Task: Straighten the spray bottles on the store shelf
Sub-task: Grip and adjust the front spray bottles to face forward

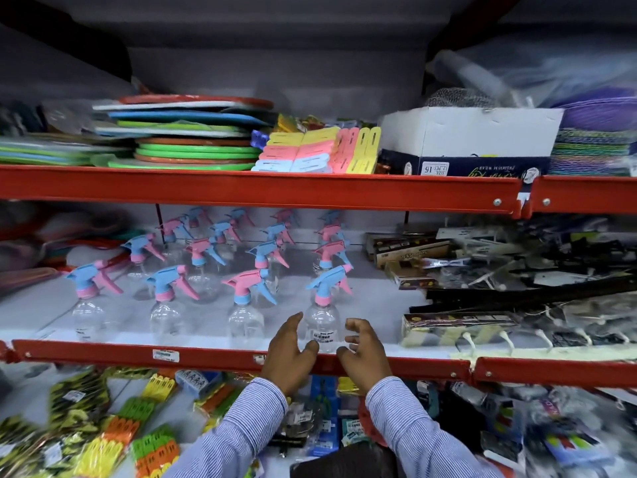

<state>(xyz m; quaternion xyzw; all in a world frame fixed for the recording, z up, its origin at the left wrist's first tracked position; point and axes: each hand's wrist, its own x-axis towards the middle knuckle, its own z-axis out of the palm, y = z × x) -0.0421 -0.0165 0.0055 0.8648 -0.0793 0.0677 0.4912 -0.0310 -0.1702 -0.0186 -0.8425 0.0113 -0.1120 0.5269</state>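
Observation:
Several clear spray bottles with pink and blue trigger heads stand in rows on the white middle shelf (372, 298). The front right bottle (323, 322) has a blue head, a pink collar and a white label. My left hand (289, 353) is at its left side and my right hand (364, 350) at its right, fingers spread and curled close to the bottle's base without clearly gripping it. Further left in the front row stand a pink-headed bottle (246, 319) and two blue-headed ones (169, 312), (86, 305). All heads point to the left.
A red shelf rail (138, 355) runs along the front edge under my hands. Dark boxed and bagged goods (482, 298) crowd the shelf to the right. The upper shelf holds coloured mats, sponges and a white box (465, 139). Packets of clothes pegs (113, 432) lie on the shelf below.

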